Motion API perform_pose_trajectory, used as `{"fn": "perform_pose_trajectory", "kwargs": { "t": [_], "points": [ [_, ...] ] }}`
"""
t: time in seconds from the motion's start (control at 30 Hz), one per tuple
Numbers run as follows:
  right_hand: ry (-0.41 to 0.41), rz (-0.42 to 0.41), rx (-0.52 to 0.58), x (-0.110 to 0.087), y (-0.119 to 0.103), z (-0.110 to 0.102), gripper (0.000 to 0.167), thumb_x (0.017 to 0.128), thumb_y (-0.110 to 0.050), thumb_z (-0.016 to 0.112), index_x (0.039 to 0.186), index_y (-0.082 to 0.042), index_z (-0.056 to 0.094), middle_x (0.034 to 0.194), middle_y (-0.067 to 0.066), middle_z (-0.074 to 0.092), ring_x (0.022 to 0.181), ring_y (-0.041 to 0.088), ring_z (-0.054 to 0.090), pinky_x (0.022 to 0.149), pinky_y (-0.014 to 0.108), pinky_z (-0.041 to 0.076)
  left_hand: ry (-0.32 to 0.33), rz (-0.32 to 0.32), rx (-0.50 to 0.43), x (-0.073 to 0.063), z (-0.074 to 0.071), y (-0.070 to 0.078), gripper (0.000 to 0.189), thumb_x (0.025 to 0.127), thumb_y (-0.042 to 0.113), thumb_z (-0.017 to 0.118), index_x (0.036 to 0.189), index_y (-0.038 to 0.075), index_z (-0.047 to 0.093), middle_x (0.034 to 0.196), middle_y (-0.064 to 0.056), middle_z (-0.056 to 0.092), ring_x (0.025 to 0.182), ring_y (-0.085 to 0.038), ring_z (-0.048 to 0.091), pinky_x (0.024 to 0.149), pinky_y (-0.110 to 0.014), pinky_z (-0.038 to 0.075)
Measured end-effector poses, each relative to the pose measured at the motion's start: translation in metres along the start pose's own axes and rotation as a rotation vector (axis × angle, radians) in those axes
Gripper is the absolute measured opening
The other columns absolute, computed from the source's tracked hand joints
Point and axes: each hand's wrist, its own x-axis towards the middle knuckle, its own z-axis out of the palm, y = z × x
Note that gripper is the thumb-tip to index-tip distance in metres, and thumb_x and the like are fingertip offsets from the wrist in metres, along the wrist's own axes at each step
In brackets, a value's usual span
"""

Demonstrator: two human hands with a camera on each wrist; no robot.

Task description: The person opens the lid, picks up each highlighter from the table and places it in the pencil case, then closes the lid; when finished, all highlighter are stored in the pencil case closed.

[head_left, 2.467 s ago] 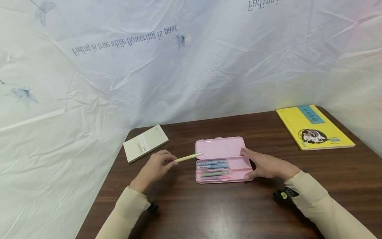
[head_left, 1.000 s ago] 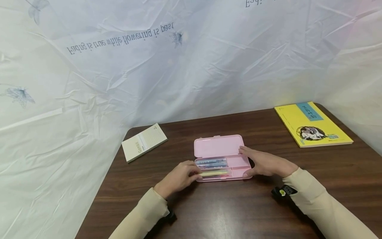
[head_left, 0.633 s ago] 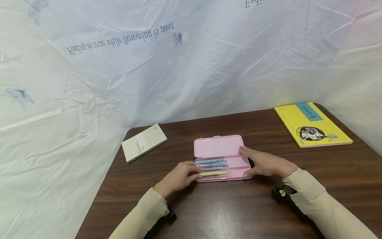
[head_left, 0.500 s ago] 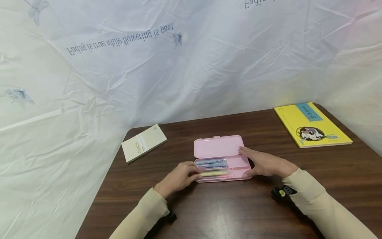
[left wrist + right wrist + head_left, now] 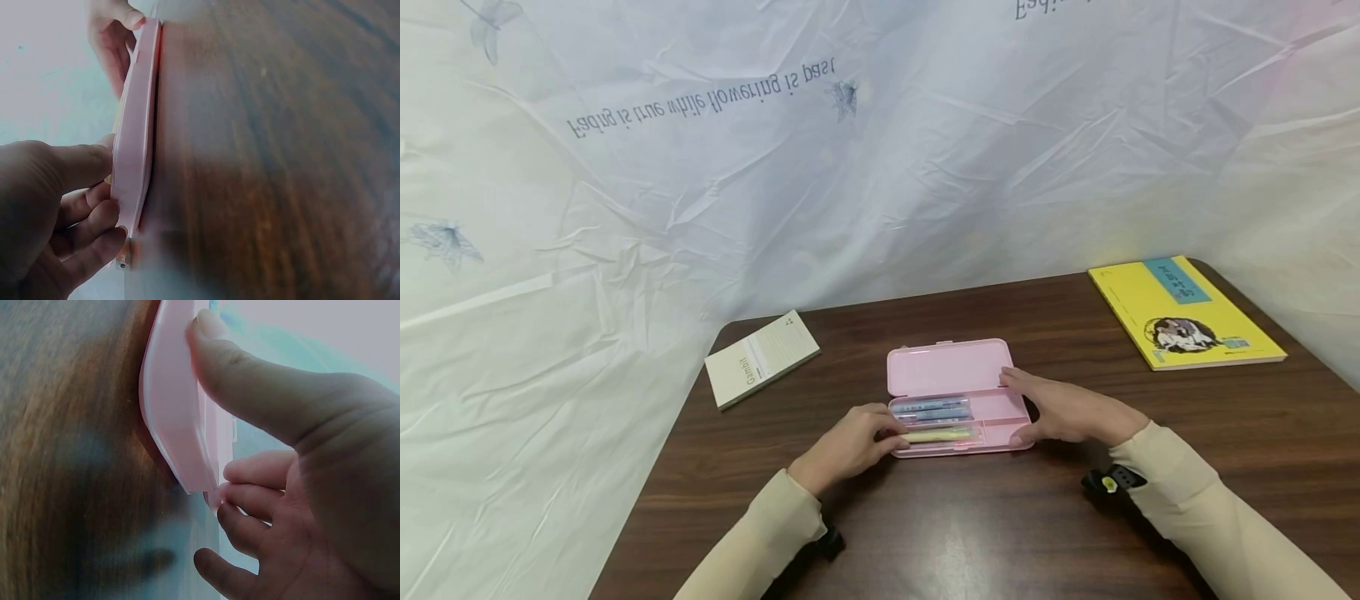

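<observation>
A pink pencil case (image 5: 951, 369) lies on the table with its lid tipped back. Blue pens (image 5: 932, 407) fill the left of its rear compartment. My left hand (image 5: 850, 446) pinches the left end of a yellow pen (image 5: 938, 436), which lies level in the front compartment over other pens, mostly covered. The left wrist view has the left thumb and fingers against the case's end wall (image 5: 130, 175). At the opposite end, my right hand (image 5: 1075, 408) grips the case, thumb on the front rim and fingers at the lid's hinge side, as the right wrist view confirms.
A cream notepad (image 5: 763, 358) marked "Gambit" lies at the table's back left. At the back right is a yellow book (image 5: 1183, 317). Behind the dark wooden table (image 5: 955, 533) hangs a white printed sheet (image 5: 925, 167).
Compared with 2.5 s ago, the left hand has carried the yellow pen rightward and down into the front compartment. Over the last second both hands look nearly still. The right hand keeps its grip.
</observation>
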Motion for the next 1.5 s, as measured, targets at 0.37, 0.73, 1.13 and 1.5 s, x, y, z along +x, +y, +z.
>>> {"fn": "perform_pose_trajectory", "kwargs": {
  "t": [0.37,0.73,1.13,1.5],
  "points": [
    [-0.002,0.001,0.000,0.000,0.001,0.000,0.106,0.079,-0.051,0.079,0.155,0.001,0.027,0.161,0.026,0.023,0.145,0.046,0.026,0.114,0.062,0.027,0.007,-0.002,0.014,-0.001,0.001,0.000,0.017,0.093,0.024,0.072,0.105,0.013,0.078,0.102,0.002,0.070,0.092,-0.006,0.061,0.084,-0.024,0.054],
    [-0.001,0.010,-0.002,0.000,0.001,0.001,0.107,0.078,-0.051,0.080,0.156,0.000,0.026,0.161,0.025,0.022,0.145,0.045,0.027,0.114,0.062,0.027,0.042,-0.001,0.001,-0.002,-0.002,0.000,0.016,0.093,0.024,0.073,0.104,0.014,0.078,0.099,0.004,0.069,0.091,-0.006,0.061,0.083,-0.025,0.054],
    [0.075,-0.013,-0.036,-0.001,-0.003,-0.004,0.099,0.081,-0.044,0.081,0.152,0.005,0.033,0.157,0.027,0.031,0.143,0.045,0.031,0.114,0.061,0.028,0.170,-0.218,-0.064,0.018,-0.013,-0.014,0.029,0.094,0.029,0.071,0.114,0.008,0.074,0.106,-0.002,0.069,0.095,-0.014,0.063,0.087,-0.034,0.055],
    [0.238,0.124,0.041,0.044,0.020,-0.031,0.084,0.097,-0.051,0.059,0.153,0.006,0.030,0.147,0.031,0.044,0.134,0.046,0.044,0.107,0.062,0.038,0.102,-0.488,-0.162,0.051,-0.026,-0.032,0.063,0.097,0.041,0.062,0.144,0.002,0.050,0.125,-0.013,0.066,0.112,-0.024,0.064,0.098,-0.044,0.052]
  ]
}}
